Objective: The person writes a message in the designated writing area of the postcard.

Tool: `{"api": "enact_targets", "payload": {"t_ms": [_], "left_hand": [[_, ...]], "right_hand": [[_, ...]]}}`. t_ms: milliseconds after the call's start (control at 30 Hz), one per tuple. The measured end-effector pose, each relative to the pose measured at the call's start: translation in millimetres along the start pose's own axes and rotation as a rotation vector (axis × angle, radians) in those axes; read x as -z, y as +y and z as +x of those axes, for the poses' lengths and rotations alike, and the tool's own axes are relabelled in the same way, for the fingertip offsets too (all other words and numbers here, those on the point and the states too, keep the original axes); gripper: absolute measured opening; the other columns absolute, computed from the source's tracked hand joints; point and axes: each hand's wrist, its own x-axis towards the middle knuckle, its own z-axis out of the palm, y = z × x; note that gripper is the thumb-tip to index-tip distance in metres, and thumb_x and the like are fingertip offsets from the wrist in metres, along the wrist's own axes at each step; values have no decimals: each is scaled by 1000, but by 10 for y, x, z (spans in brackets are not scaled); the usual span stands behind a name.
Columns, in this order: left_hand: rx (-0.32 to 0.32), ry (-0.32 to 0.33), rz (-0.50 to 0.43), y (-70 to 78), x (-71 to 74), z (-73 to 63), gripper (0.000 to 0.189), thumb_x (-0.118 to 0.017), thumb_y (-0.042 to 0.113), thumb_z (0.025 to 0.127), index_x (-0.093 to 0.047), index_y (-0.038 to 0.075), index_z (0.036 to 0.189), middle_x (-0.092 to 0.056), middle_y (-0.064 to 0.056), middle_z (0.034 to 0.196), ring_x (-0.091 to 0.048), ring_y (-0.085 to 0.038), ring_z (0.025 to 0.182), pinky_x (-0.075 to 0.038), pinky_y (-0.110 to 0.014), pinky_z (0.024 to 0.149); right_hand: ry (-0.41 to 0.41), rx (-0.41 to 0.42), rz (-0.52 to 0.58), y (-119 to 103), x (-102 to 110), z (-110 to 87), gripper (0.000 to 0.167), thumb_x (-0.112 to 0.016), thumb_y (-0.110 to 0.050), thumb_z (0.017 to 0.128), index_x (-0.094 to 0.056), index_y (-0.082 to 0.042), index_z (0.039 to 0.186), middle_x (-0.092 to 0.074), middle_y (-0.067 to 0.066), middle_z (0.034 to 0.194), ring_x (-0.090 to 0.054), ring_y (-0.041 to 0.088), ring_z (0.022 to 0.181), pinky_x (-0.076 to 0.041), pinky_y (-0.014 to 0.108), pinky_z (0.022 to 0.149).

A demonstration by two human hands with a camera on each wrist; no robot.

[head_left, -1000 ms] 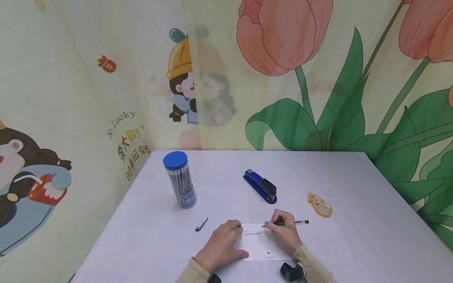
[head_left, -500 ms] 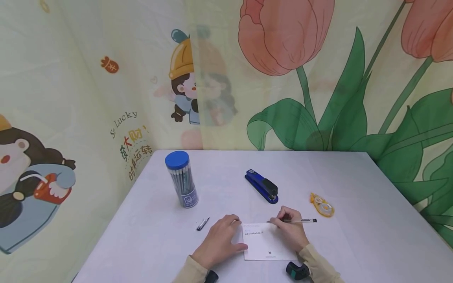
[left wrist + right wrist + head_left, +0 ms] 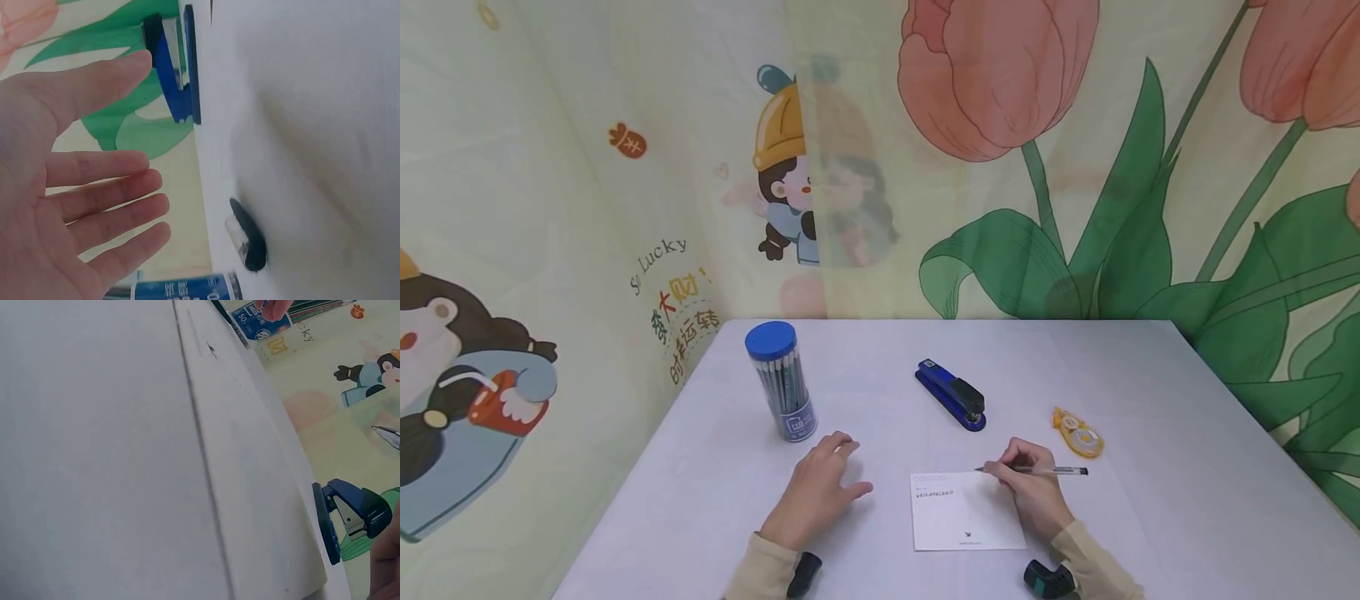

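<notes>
My left hand [image 3: 816, 492] is held over the table to the left of the white notepad [image 3: 958, 521], fingers spread and touching nothing. In the left wrist view its palm shows, and near the fingertips a black pen cap with a clear part [image 3: 250, 240] lies on the table. The hand hides that cap in the head view. My right hand [image 3: 1033, 487] pinches a clear-barrelled pen [image 3: 1066, 471] at the notepad's upper right corner. The pen tip [image 3: 386, 434] appears in the right wrist view, apart from the paper. A short line of handwriting stands near the notepad's top left.
A blue-lidded tub of pens [image 3: 781, 383] stands at the back left. Behind the notepad lies a blue and black stapler [image 3: 951, 396], with a yellow correction tape [image 3: 1078, 432] to its right. A printed curtain [image 3: 850, 292] hangs behind the table's back edge.
My left hand has let go of the notepad's left edge and moved left, over the cap. My right hand, still holding the pen, has shifted right, away from the writing.
</notes>
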Motion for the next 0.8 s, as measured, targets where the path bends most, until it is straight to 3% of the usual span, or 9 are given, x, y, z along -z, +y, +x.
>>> {"api": "enact_targets", "payload": {"t_ms": [200,433,667,800], "left_hand": [[74,3,-4,-116,46,12,50,-83,26,74,-66,-3,111,-62,-14,111,-60,-30,103,-52,-50,86],[86,8,36,-210,50,12,43,-84,24,72,-69,-4,100,-61,-10,94,-60,-22,82,-54,-42,73],[109,-21,59,-242,27,14,30,-84,22,70,-67,0,83,-52,-2,73,-47,-15,66,-43,-32,56],[141,-40,62,-245,12,16,29,-83,20,72,-65,0,82,-50,-2,71,-44,-14,64,-40,-29,53]], "right_hand": [[9,0,11,-10,32,-18,18,-70,9,76,-53,6,71,-55,-3,62,-44,7,51,-37,18,45],[12,-19,12,-14,50,-11,17,-70,9,76,-54,5,72,-55,-3,62,-44,8,51,-37,19,45],[31,-27,15,7,64,-1,16,-68,9,76,-54,5,71,-53,-2,60,-43,9,50,-36,20,45],[40,-31,14,1,65,-8,16,-68,9,76,-53,6,71,-53,-2,61,-44,9,51,-37,20,46]]}}
